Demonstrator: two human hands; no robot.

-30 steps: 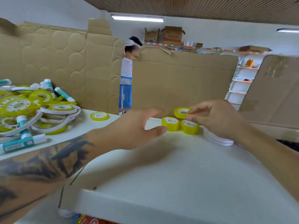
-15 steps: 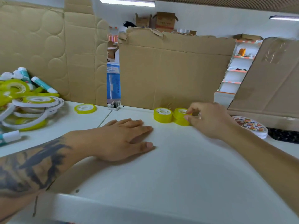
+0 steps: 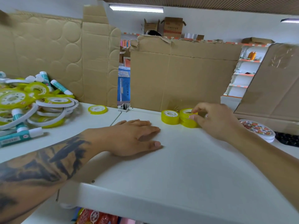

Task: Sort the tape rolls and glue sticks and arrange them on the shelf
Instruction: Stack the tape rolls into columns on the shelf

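Observation:
On the white shelf, near the cardboard back wall, a small yellow tape roll lies flat. Right beside it stands a short stack of yellow tape rolls; my right hand pinches the stack's top roll with thumb and fingertips. My left hand rests flat, palm down, on the shelf in front of the rolls. A lone yellow roll lies farther left. At the far left is a pile of tape rolls mixed with teal-and-white glue sticks.
Cardboard sheets wall the back and right of the shelf, with a gap showing the room behind. Flat white rolls with a colourful printed top are stacked at the right. Red packages show under the shelf's front edge.
My left hand came down from reaching toward the rolls and now lies flat on the shelf. My right hand set a yellow roll on another roll and still pinches it.

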